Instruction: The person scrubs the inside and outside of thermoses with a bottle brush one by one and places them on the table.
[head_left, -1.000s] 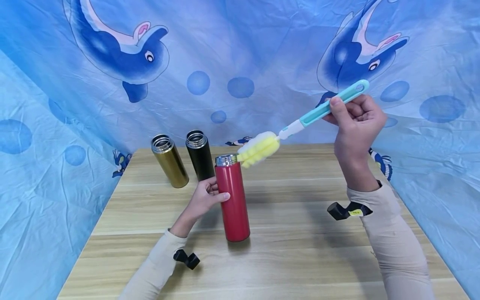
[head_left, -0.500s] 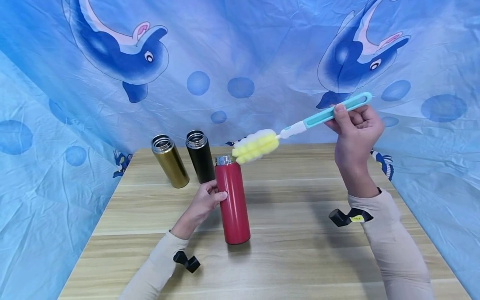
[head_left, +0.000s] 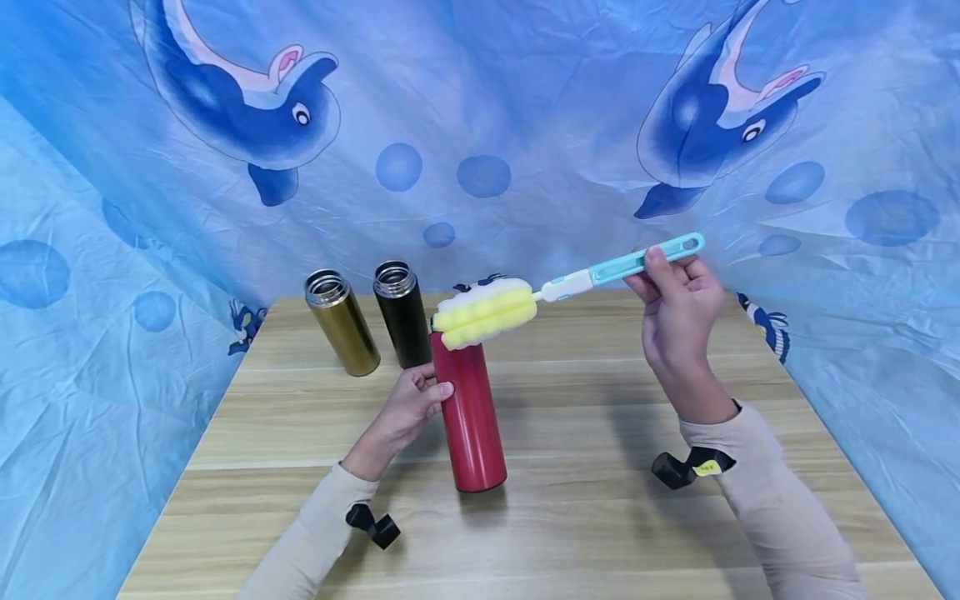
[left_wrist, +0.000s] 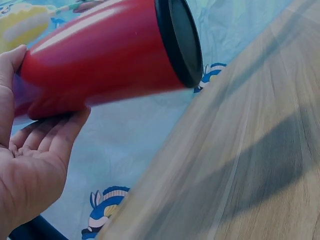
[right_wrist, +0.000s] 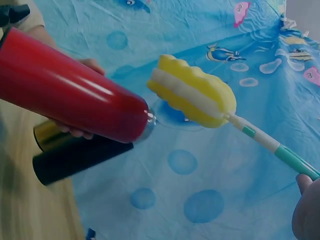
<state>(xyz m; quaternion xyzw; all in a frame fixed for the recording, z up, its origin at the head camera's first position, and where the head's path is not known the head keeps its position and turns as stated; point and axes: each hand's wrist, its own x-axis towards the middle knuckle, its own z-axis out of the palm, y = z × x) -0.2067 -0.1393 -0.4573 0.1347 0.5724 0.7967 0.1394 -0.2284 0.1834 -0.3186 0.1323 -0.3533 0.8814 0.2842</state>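
Observation:
My left hand (head_left: 403, 412) grips a red thermos bottle (head_left: 474, 425) around its upper half, thumb on the near side. In the left wrist view the bottle's black base (left_wrist: 181, 42) is raised off the wood. My right hand (head_left: 684, 321) pinches the turquoise handle of a bottle brush (head_left: 617, 268) between thumb and fingers. The brush's yellow and white sponge head (head_left: 487, 313) covers the bottle's mouth in the head view. From the right wrist, that same sponge head (right_wrist: 192, 92) shows apart from the silver neck (right_wrist: 150, 120), just beyond it.
Two uncapped bottles, one gold (head_left: 345, 329) and one black (head_left: 403, 321), stand at the back left of the wooden table (head_left: 585, 517). Behind and beside the table hangs a blue cloth (head_left: 555, 100) printed with dolphins.
My right hand has come down and left with the brush, bringing the sponge head from beside the bottle's mouth to overlapping it. The red bottle's base has shifted slightly right and nearer.

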